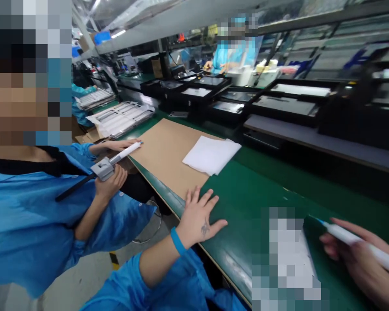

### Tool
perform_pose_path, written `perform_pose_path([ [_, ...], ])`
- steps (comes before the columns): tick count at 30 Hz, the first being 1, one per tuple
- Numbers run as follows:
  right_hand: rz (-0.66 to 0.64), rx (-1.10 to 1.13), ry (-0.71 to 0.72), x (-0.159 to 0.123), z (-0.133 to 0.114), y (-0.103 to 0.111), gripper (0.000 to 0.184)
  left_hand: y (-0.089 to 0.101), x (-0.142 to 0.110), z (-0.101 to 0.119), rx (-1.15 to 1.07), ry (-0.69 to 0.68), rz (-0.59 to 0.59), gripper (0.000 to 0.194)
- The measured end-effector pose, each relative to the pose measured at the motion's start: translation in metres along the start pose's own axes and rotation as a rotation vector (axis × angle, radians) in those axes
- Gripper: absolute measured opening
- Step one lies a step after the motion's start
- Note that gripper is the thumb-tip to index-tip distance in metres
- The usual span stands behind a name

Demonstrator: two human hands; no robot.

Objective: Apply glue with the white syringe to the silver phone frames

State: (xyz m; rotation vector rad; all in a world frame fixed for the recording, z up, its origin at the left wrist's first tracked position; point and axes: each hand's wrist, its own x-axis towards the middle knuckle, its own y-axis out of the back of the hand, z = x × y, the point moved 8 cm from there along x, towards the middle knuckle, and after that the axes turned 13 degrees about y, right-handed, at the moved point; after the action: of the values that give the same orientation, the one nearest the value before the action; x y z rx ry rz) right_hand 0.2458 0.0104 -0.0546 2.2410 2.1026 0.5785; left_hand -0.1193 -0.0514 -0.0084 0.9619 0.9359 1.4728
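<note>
Green-topped workbench (256, 194) runs along a factory line, with black framed trays (283, 106) on its far side. Right hand (356, 263), at the lower right edge of view, has its fingers curled around a white cylindrical marker (353, 239), pinching the barrel. Marker's long axis runs from lower right to upper left, its tip toward a pixelated white patch (285, 259) whose contents cannot be determined. Right hand is the nearer; left hand (197, 218), wearing a blue wristband (177, 241), lies palm down and spread on the green surface, well apart, with the patch between them. Its fingertips sit just beside a tan cardboard sheet (162, 155) bearing a folded white cloth (212, 154). At the bench edge, a co-worker's blue-sleeved hand (112, 181) holds a white-and-grey tool (104, 168).
</note>
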Motion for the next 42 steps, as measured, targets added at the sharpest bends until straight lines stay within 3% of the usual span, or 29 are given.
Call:
perform_pose_path([
  [5,0.029,0.06,-0.038,-0.002,-0.013,-0.01,0.058,0.011,-0.006,0.011,0.06,-0.004,0.152,0.044],
  [9,-0.02,-0.004,0.048,0.005,-0.026,-0.012,0.057,0.008,-0.003,0.066,-0.07,-0.246,0.034,0.033],
  [12,0.008,-0.013,0.079,0.008,-0.029,-0.008,0.056,0.001,0.02,0.116,-0.115,-0.398,-0.078,0.062],
  [15,0.074,0.06,0.058,0.004,-0.028,-0.004,0.057,-0.026,0.063,0.147,0.069,-0.395,-0.269,0.098],
  [18,0.04,-0.025,0.105,-0.003,-0.033,-0.004,0.052,-0.049,0.104,0.166,0.171,-0.424,-0.397,0.096],
  [23,-0.113,-0.278,0.212,-0.005,-0.041,-0.009,0.046,-0.066,0.127,0.181,-0.039,-0.54,-0.504,0.072],
  [26,-0.289,-0.343,0.306,0.0,-0.042,-0.021,0.046,-0.066,0.129,0.173,-0.16,-0.496,-0.451,0.074],
  [29,-0.442,-0.529,0.425,0.007,-0.034,-0.026,0.043,-0.072,0.135,0.164,-0.308,-0.399,-0.443,0.059],
  [31,-0.375,-0.671,0.445,0.021,-0.021,-0.01,0.046,-0.074,0.147,0.155,-0.454,-0.272,-0.4,0.044],
  [34,-0.228,-0.823,0.433,0.052,0.002,0.033,0.052,-0.074,0.159,0.145,-0.561,-0.128,-0.303,0.031],
  [39,-0.072,-1.05,0.09,0.092,0.048,0.114,0.065,-0.072,0.155,0.146,-0.534,-0.158,-0.333,0.028],
  [42,-0.036,-1.136,0.082,0.093,0.035,0.114,0.063,-0.072,0.156,0.146,-0.522,-0.159,-0.358,0.026],
])
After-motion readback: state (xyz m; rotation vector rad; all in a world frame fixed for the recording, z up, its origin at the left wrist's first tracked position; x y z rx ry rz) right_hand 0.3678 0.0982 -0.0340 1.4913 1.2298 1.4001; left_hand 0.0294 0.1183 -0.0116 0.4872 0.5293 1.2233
